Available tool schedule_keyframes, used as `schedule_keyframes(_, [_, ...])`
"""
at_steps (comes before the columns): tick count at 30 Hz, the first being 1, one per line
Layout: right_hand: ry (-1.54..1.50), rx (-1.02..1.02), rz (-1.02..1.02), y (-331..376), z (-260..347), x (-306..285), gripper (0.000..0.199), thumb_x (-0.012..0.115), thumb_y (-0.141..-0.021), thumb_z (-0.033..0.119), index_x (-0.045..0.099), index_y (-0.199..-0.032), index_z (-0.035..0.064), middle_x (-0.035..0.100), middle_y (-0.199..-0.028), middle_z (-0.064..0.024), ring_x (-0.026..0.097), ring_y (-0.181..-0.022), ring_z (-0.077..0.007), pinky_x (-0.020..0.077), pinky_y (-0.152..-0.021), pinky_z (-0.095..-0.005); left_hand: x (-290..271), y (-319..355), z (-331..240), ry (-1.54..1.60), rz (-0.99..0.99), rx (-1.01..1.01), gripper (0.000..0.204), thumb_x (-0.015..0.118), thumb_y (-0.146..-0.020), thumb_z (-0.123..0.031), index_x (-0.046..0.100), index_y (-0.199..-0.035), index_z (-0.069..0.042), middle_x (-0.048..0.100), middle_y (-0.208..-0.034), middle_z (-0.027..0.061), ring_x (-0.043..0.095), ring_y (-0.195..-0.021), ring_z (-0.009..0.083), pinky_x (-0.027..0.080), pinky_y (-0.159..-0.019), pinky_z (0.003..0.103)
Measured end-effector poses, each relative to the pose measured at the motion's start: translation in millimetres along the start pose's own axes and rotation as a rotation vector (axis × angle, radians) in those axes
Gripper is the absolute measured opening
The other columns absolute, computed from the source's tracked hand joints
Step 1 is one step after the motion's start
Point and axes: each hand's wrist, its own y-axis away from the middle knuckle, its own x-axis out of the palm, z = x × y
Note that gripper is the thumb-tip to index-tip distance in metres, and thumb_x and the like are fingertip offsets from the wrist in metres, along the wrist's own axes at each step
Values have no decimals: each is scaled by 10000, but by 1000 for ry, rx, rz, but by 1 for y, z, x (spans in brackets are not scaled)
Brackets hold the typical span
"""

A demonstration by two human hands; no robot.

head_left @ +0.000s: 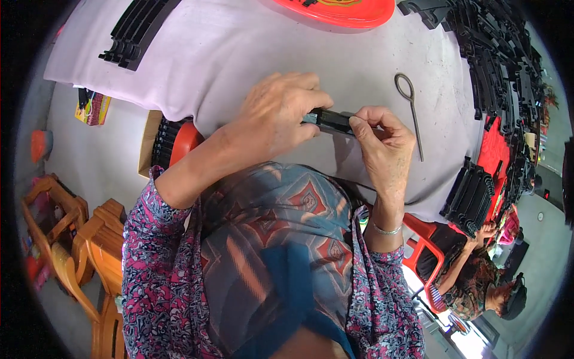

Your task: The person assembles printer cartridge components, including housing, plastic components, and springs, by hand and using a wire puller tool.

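Observation:
Between my two hands, just above the near edge of the cloth-covered table, is a black plastic piece [335, 121], long and narrow. My left hand [282, 106] grips its left end, thumb and fingers closed around it, with something pale blue-grey showing at the fingertips. On the other end, my right hand [385, 131] pinches the piece between thumb and curled fingers. A dark metal rod with a looped end [412, 110] lies on the cloth right of my right hand.
Stacked black curved plastic parts [139, 33] lie at the far left. Many more black parts [490, 66] pile up along the right, with another stack [469, 194] nearer. A red round tray [341, 18] stands at the back. Another person [478, 275] sits at the right beside a red chair [427, 251].

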Motion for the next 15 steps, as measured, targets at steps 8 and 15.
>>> schedule_keyframes(8, [102,-41,-67,3,-3,7,39,694,-830,18,670,-851,-5,656,-688,-28,551,-587,-42,445,-532,-222,2,2,-3,26,-18,-24,313,761,-641,-49,652,-930,3,558,-814,112,575,-781,301,447,-658,409])
schedule_keyframes(15, [216,-96,-115,6,-4,11,53,707,-820,26,667,-842,-1,658,-694,-40,563,-594,-46,457,-543,-229,8,4,-3,21,-70,2,278,758,-635,-74,634,-873,-2,524,-779,113,561,-745,301,434,-625,416])
